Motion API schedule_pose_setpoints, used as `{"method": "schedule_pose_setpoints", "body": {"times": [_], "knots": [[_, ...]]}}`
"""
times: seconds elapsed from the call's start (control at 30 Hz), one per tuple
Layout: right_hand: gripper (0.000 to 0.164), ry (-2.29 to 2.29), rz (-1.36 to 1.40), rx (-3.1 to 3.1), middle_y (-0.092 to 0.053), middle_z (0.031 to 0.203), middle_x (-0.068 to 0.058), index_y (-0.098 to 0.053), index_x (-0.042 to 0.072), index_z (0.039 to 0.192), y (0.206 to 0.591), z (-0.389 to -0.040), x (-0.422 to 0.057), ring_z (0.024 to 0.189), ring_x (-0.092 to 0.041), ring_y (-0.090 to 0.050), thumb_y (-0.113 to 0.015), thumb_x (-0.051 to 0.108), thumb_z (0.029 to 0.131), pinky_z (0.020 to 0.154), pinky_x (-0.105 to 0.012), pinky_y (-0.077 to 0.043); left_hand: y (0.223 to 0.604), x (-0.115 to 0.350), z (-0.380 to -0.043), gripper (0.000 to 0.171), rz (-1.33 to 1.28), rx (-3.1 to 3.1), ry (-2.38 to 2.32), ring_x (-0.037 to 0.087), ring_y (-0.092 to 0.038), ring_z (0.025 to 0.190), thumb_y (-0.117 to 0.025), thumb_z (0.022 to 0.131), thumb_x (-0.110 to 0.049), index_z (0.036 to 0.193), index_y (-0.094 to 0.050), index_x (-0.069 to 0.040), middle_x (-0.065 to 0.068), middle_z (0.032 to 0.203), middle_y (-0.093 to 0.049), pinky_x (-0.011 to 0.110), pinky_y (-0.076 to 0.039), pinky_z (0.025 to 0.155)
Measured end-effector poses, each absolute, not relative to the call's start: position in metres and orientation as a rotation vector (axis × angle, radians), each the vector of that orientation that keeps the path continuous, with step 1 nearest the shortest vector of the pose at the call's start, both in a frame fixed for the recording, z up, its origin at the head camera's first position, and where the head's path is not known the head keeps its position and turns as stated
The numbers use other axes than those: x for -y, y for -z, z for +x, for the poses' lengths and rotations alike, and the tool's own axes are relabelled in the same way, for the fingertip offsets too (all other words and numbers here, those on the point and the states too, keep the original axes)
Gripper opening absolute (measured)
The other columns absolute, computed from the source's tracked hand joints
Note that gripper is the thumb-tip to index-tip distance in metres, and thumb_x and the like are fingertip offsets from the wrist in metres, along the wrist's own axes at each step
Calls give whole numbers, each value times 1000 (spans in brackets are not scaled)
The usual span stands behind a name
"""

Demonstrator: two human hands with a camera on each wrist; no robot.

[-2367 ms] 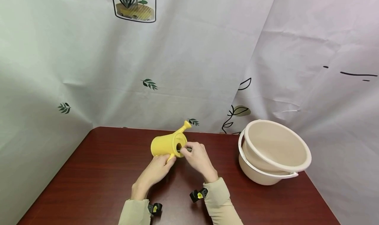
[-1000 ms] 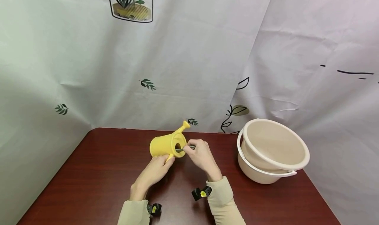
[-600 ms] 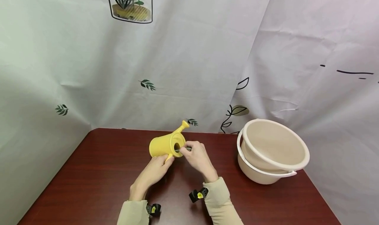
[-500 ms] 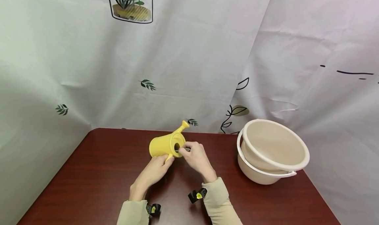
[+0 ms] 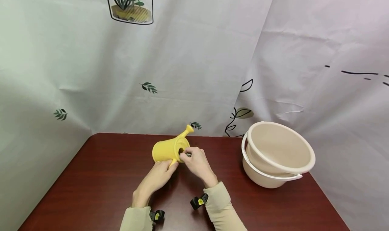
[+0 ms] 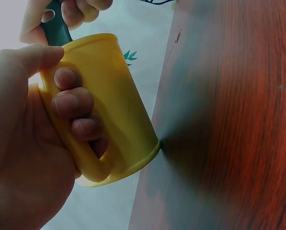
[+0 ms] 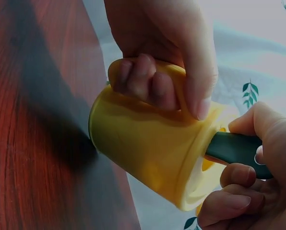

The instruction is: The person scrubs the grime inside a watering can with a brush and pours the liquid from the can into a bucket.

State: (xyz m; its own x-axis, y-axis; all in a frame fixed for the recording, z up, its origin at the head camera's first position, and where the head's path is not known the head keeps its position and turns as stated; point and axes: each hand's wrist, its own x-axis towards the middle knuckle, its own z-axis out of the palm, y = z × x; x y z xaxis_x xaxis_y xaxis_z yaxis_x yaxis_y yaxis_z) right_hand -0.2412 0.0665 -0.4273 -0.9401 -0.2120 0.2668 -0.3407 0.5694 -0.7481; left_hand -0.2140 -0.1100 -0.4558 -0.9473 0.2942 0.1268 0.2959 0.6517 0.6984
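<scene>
My left hand [image 5: 158, 174] grips the handle of a yellow watering can [image 5: 165, 150], its fingers curled through the loop in the left wrist view. The can is tilted, with its mouth facing right and its spout [image 5: 185, 133] pointing up and right. At the mouth, my right hand [image 5: 197, 163] pinches a flat dark green handle [image 7: 235, 149] with a hole near its end. That handle reaches into the can's opening; whatever is on its inner end is hidden inside. In the left wrist view, the can's base edge seems to meet the table, though contact is unclear.
Two cream plastic basins stand stacked at the right, the upper basin [image 5: 281, 148] tilted inside the lower basin [image 5: 262, 178]. Both sit on the dark red wooden table [image 5: 100, 177]. A pale printed cloth [image 5: 188, 62] hangs behind the table's back edge.
One second ago my right hand was farther from the mouth; it has moved left, pushing the green handle deeper into the can. My left hand keeps its grip. The head view has shifted slightly.
</scene>
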Motion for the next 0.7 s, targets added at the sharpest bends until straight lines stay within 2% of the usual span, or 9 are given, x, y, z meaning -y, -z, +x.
{"method": "schedule_pose_setpoints", "body": {"times": [0.13, 0.37, 0.7], "knots": [[21, -1338, 468, 2640, -40, 53, 9, -63, 21, 63, 427, -242, -68, 51, -9, -39, -61, 19, 84, 48, -24, -34, 456, 111, -214, 37, -519, 2846, 1219, 7, -34, 51, -50, 104, -29, 69, -48, -16, -6, 59, -37, 25, -35, 55], [17, -1436, 432, 2651, -41, 53, 7, -71, 18, 74, 420, -242, -76, 45, -9, -33, -59, 19, 86, 46, -24, -31, 456, 111, -214, 36, -517, 2840, 1236, 6, -34, 52, -51, 103, -30, 70, -48, -16, -7, 60, -36, 25, -36, 56], [21, -1533, 356, 2610, -35, 53, 6, -68, 13, 68, 410, -240, -88, 45, -10, -31, -60, 19, 86, 43, -25, -25, 456, 112, -214, 36, -516, 2832, 1264, 6, -36, 53, -52, 103, -30, 70, -48, -17, -7, 61, -37, 25, -36, 56]]}}
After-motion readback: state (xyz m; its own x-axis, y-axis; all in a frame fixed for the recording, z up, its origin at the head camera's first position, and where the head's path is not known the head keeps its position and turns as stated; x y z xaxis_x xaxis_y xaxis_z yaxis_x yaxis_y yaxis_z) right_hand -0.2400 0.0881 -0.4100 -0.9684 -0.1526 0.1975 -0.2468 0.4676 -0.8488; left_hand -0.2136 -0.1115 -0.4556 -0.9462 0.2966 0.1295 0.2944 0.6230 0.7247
